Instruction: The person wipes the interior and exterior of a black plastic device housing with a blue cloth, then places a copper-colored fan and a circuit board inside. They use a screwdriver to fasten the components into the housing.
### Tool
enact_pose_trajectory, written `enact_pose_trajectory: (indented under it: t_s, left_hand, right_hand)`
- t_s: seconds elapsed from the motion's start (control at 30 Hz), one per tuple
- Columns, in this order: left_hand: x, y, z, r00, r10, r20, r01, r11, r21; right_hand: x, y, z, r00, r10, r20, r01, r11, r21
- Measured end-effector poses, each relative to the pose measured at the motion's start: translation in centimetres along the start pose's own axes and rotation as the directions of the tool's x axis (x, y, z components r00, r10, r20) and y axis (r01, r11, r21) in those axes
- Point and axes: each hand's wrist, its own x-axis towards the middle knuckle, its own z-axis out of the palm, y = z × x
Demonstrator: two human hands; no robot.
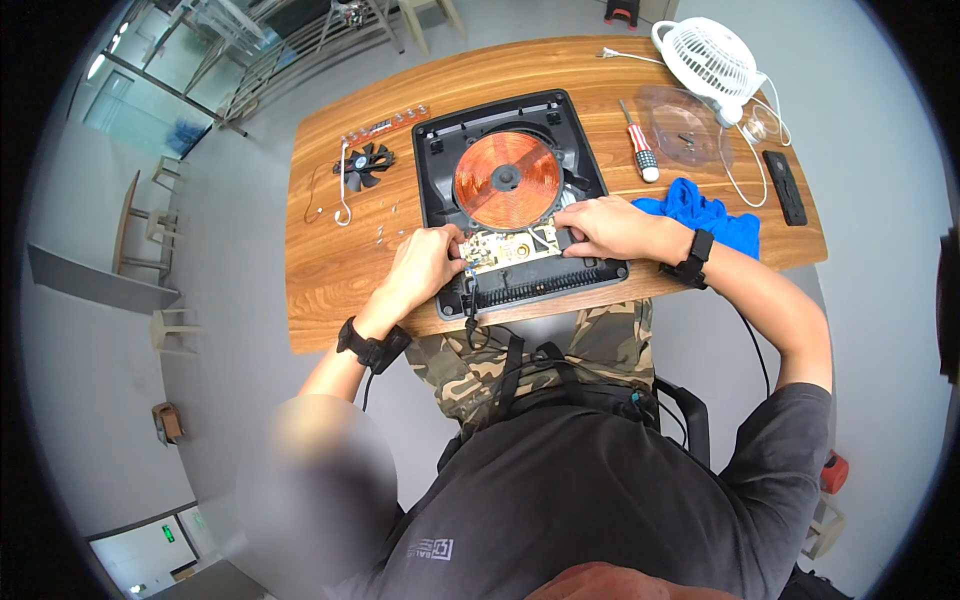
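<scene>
An opened induction cooker's black housing (437,190) lies on the wooden table in front of me. Its round copper coil (508,180) fills the middle. Nearer to me, a pale circuit board (500,251) sits inside the housing, below the coil. My left hand (428,262) grips the board's left end, fingers closed at its edge. My right hand (605,228) holds the right end between thumb and fingers. A black power cord (472,318) hangs from the housing's near left corner. What lies under the board is hidden.
Left of the housing are a black fan (366,167), a white wire, small screws and an orange strip (385,126). On the right are a screwdriver (640,145), a clear tray (680,130), a white fan (708,62), a blue cloth (700,215) and a black strip (785,188).
</scene>
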Motion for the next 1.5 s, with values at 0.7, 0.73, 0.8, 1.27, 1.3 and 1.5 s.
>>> enact_pose_trajectory:
  t_s: [0.7,0.73,0.8,1.27,1.3,1.5]
  left_hand:
    - [-0.5,-0.3,0.8,0.994,0.013,-0.11,-0.019,0.998,-0.056]
    - [-0.6,-0.3,0.9,0.994,0.011,-0.106,-0.018,0.998,-0.061]
    - [-0.9,-0.5,1.1,0.994,0.02,-0.105,-0.028,0.997,-0.069]
    - [-2.2,-0.9,1.3,0.989,0.133,-0.062,-0.135,0.99,-0.04]
    - [-2.2,-0.9,1.3,0.99,0.128,-0.065,-0.13,0.991,-0.034]
    - [-2.3,-1.2,1.9,0.981,0.143,-0.129,-0.152,0.986,-0.063]
  right_hand:
    - [-0.5,1.2,0.1,0.985,-0.139,-0.106,0.153,0.979,0.138]
    - [-0.8,0.8,-0.2,0.992,-0.103,-0.071,0.114,0.979,0.171]
    - [-1.0,0.4,-0.3,0.993,-0.086,-0.077,0.099,0.979,0.178]
    - [-1.1,0.6,-0.5,0.993,-0.082,-0.085,0.094,0.984,0.154]
    - [-1.0,0.6,-0.4,0.993,-0.087,-0.085,0.099,0.984,0.15]
    - [-0.7,0.8,0.3,0.991,-0.085,-0.099,0.097,0.988,0.124]
